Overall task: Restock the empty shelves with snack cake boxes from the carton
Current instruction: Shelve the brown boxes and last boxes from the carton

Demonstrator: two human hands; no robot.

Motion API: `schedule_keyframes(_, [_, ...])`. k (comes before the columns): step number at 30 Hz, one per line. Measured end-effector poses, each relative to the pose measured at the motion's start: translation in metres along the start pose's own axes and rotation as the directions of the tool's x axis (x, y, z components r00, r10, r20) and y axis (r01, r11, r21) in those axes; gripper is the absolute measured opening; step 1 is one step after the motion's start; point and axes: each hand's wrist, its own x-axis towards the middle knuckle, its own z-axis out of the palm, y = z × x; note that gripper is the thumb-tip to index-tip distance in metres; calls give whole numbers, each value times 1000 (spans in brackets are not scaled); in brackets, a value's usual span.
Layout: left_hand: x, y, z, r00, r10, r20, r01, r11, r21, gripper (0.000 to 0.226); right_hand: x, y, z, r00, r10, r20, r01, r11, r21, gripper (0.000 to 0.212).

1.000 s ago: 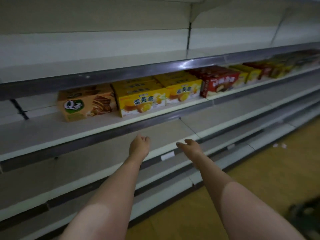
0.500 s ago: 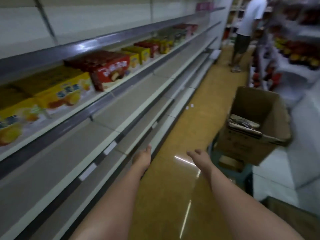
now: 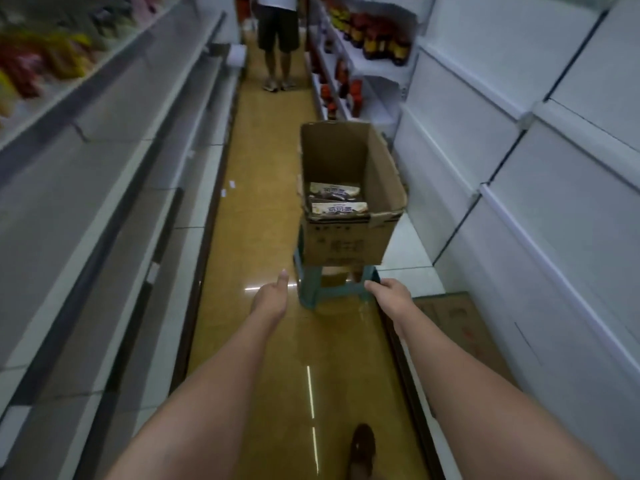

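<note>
An open brown carton [image 3: 377,174] stands on a teal stool [image 3: 311,299] in the aisle ahead. Inside it lie two snack cake boxes [image 3: 337,202], white and dark, one behind the other. Both my arms reach forward toward it. My left hand [image 3: 272,299] hovers empty to the left of the stool, fingers relaxed. My right hand [image 3: 389,294] is empty too, its fingers loosely curled by the stool's right leg; whether it touches I cannot tell. Bare grey shelves [image 3: 104,188] run along the left, with blurred colourful boxes [image 3: 31,67] on an upper shelf.
A person [image 3: 277,36] stands at the far end of the aisle. Dark bottles [image 3: 374,39] fill shelves at the back right. White panels [image 3: 536,168] line the right side, with flat cardboard [image 3: 460,327] on the floor below them. My shoe [image 3: 362,448] is on the yellow floor.
My view has swung right from the stocked shelf to face down the aisle. The carton on its stool is now straight ahead, and both empty hands have come close to it.
</note>
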Motion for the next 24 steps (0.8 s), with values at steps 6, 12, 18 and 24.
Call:
schedule_keyframes(6, [52,59,45,998,16,69,-16,1000,7,67,72,-22,-37,999,24,-45,-22,999,49,54])
schedule_keyframes(12, [121,134,77,999,10,33,-10,1000,1,66,167,-71,-68,1000,19,-23,-17,998,61,55])
schedule_keyframes(18, [192,197,104,1000,13,-16,-14,1000,-28,57,258,-132,-104,1000,3,6,-3,999,45,54])
schedule_keyframes(24, [252,223,117,998,-19,-63,16,999,-43,53,324,-165,-93,998,20,60,-20,1000,-12,55])
